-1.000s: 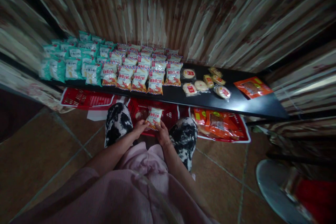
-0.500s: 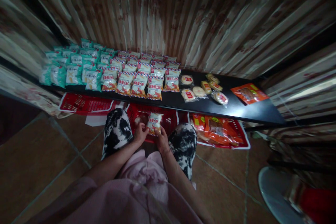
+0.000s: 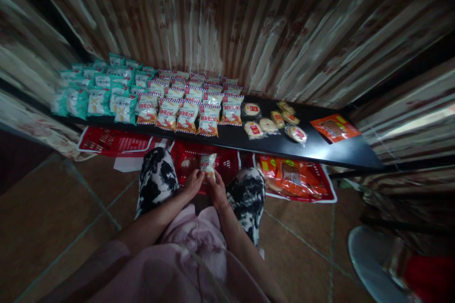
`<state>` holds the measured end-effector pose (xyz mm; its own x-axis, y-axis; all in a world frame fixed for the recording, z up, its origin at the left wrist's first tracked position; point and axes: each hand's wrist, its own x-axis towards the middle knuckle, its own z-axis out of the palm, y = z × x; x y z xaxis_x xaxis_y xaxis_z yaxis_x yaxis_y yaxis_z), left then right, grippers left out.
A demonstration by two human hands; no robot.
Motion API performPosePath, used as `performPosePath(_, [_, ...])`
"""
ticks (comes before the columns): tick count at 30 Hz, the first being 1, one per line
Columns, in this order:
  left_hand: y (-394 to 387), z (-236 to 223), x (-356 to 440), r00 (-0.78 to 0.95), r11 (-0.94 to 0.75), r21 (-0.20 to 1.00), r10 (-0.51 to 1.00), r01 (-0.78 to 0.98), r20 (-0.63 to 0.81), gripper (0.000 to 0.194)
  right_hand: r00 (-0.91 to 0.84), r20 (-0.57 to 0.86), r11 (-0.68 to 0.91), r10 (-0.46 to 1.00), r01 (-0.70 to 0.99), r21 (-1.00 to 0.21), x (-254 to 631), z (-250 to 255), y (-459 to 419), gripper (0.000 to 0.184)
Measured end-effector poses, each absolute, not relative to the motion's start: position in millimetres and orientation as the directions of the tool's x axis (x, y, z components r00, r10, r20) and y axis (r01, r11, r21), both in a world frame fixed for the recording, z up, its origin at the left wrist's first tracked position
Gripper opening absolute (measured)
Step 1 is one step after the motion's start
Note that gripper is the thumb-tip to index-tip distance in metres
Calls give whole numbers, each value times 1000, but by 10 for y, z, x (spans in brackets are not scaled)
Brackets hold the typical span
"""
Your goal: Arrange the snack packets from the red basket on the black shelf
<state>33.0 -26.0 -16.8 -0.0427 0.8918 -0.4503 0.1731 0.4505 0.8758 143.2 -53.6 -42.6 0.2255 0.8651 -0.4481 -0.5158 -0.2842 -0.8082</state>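
A small white and orange snack bag (image 3: 207, 163) is held between my two hands, over the red basket (image 3: 227, 157) in front of my knees. My left hand (image 3: 194, 182) pinches the bag's lower left side, fingers closed. At its lower right, my right hand (image 3: 216, 187) grips it with the thumb on the front. Similar snack bags (image 3: 188, 114) with striped top edges stand in rows on the black shelf (image 3: 320, 151) just beyond. Teal snack bags (image 3: 98, 100) are grouped to their left.
Round wrapped pastries (image 3: 253, 129) and an orange packet (image 3: 334, 128) lie on the shelf's right part. Another red basket (image 3: 331, 189) holds orange packets, and a red basket (image 3: 117, 141) sits at left. A pleated curtain (image 3: 220, 23) hangs behind. A grey round-edged object (image 3: 369, 260) stands at lower right.
The whole view tilted slightly, setting the shelf lower in the picture. Both hands still hold the snack bag; its top now leans away and my left fingers have closed in on its lower edge.
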Motion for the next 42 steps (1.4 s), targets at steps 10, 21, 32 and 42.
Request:
performPosePath(10, [-240,-182,382,40,598,796,801,-96,-597,42,239,-326,-261,915,-266,-928,1405,-345,-592,59])
performPosePath(21, [-186,-193,326,88,595,771,801,-229,-592,55,244,-163,-180,956,48,-982,1328,-282,-678,68])
performPosePath(32, [-190,-290,210,113,561,779,825,-281,-554,52,183,6,-35,983,218,-975,1360,-231,-669,37])
performPosePath(42, [-161,-339,160,80,608,725,781,-324,-619,53,121,51,21,991,236,-972,1344,-138,-700,22])
